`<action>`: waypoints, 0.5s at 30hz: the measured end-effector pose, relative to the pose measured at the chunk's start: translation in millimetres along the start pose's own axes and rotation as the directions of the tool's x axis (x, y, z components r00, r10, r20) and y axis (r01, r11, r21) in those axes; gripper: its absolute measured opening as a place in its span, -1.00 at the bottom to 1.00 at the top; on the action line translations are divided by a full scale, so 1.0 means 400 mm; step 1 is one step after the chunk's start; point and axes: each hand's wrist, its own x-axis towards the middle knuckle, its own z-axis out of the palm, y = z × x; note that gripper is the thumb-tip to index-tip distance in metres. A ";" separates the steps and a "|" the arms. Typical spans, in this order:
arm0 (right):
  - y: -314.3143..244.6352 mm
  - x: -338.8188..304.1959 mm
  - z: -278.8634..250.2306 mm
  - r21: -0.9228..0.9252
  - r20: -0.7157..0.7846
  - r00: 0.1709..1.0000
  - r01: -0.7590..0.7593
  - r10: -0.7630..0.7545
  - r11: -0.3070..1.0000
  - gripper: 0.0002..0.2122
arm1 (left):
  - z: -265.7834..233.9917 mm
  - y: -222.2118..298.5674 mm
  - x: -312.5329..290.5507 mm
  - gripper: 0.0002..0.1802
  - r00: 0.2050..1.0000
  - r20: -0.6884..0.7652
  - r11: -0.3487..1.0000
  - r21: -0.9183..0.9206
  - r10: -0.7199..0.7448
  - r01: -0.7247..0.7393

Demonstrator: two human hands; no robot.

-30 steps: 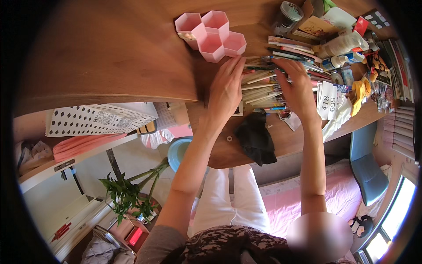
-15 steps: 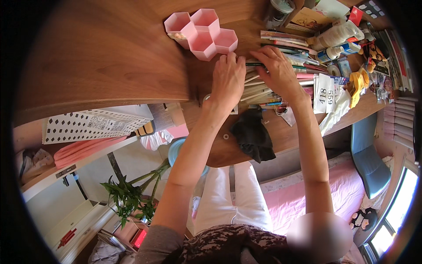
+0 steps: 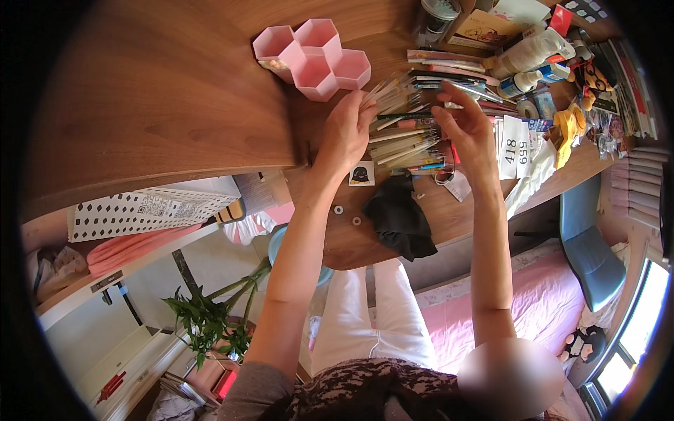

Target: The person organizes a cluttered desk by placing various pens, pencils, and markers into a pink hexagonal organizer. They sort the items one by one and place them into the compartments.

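My left hand (image 3: 343, 135) is closed round the ends of a bunch of thin pale sticks (image 3: 387, 90), which fan out to the right from its fingers. Just right of it, a dark green pencil (image 3: 404, 116) reaches toward my right thumb; whether either hand touches it I cannot tell. Over the spread of pens, my right hand (image 3: 465, 125) has thumb and fingers apart, with nothing visible between them. More pale sticks (image 3: 404, 149) lie between the hands. Beyond my left hand stands a pink holder (image 3: 316, 77) of joined hexagonal cups, with no pens visible in it.
A black cloth (image 3: 400, 217) lies near the desk's front edge, beside small white rings (image 3: 356, 221) and a square picture card (image 3: 362, 173). Bottles (image 3: 518, 59), a yellow item (image 3: 567, 126) and white number cards (image 3: 512, 147) crowd the right. A clear jar (image 3: 435, 17) stands behind.
My left hand has shifted slightly left and now has the pale stick bunch fanned out beside it. My right hand has moved right, away from the green pencil, and its fingers have spread.
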 end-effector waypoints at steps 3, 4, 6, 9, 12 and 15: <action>-0.014 -0.010 0.020 0.118 0.106 0.979 -0.187 0.175 0.975 -0.62 | -0.012 0.033 -0.008 -0.86 0.998 0.035 0.995 -0.080 -0.049 0.052; -0.020 -0.012 0.035 0.138 0.148 0.967 -0.229 0.209 0.963 -0.64 | -0.013 0.038 -0.010 -0.85 0.996 0.063 0.988 -0.131 -0.070 0.078; -0.021 -0.003 0.059 0.156 0.201 0.958 -0.238 0.205 0.959 -0.63 | -0.012 0.045 -0.014 -0.84 0.987 0.121 0.964 -0.229 -0.107 0.133; -0.052 0.006 0.087 0.283 0.213 0.951 -0.280 0.225 0.917 -0.65 | -0.011 0.043 -0.023 -0.81 0.959 0.266 0.944 -0.281 -0.099 0.175; -0.039 0.034 0.074 0.186 0.204 0.959 -0.236 0.198 0.954 -0.72 | -0.011 0.059 -0.023 -0.77 0.918 0.376 0.901 -0.343 -0.127 0.265; -0.033 0.035 0.071 0.227 0.133 0.975 -0.205 0.179 0.952 -0.78 | -0.019 0.083 -0.030 -0.69 0.911 0.385 0.787 -0.512 -0.148 0.344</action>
